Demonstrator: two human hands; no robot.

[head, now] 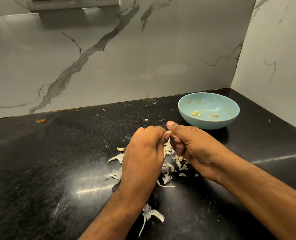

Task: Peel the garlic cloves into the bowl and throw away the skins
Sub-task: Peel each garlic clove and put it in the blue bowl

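Several peeled cloves [196, 113] lay in the bowl [183, 108]; near it my right hand [194, 146] and left hand [143, 149] pinched one clove [169, 131], skins [168, 149] unswept

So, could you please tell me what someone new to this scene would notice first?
Most likely the two hands meeting mid-counter: the right hand pinches a small garlic clove under its thumb while the left hand works at it. Next, the papery skins littering the black counter beneath them. Then the light blue bowl at the back right, holding a few peeled cloves.
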